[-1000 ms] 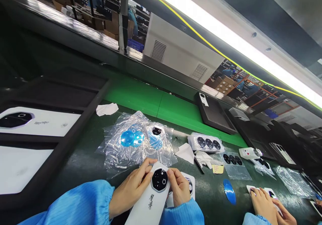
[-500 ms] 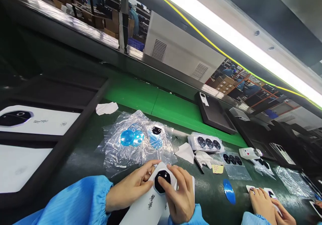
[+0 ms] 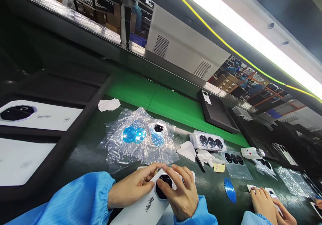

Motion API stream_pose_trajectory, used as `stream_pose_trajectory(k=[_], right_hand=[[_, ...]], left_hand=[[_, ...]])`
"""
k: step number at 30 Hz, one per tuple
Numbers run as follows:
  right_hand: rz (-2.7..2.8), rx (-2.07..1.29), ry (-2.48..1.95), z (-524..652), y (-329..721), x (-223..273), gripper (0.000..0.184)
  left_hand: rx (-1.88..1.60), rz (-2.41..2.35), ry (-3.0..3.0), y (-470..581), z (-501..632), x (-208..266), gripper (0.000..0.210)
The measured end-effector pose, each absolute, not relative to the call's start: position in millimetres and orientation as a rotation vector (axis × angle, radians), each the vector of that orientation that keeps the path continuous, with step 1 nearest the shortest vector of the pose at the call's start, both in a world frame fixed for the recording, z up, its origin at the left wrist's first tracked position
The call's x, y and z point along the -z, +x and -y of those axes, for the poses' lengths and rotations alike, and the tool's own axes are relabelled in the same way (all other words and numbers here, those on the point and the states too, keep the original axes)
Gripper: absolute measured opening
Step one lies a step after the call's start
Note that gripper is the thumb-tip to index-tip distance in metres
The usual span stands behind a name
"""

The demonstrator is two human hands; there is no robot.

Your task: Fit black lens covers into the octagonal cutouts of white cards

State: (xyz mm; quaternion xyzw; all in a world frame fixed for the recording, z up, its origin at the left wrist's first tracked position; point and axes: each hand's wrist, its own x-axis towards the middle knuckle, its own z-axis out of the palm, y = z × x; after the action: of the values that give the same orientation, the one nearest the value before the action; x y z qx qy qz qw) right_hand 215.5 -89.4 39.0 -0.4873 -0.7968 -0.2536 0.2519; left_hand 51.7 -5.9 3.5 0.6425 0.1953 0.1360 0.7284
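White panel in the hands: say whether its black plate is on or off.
On: the black plate lies on the white panel, partly covered by the right hand.

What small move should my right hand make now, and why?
I'd perhaps have the right hand press gently on the black plate: its thumb appears to lie over that plate, and the left hand holds the white panel beside it, which should steady it.
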Motion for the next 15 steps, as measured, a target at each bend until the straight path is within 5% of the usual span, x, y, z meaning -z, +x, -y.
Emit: stream_pose_trajectory(k=[15], right_hand=[[2.223,0.691,-1.269,92.6,217.6,-40.3,0.022]], left_hand=[[-0.283,-0.344,1.358,50.1,8.4,-10.5,0.052]])
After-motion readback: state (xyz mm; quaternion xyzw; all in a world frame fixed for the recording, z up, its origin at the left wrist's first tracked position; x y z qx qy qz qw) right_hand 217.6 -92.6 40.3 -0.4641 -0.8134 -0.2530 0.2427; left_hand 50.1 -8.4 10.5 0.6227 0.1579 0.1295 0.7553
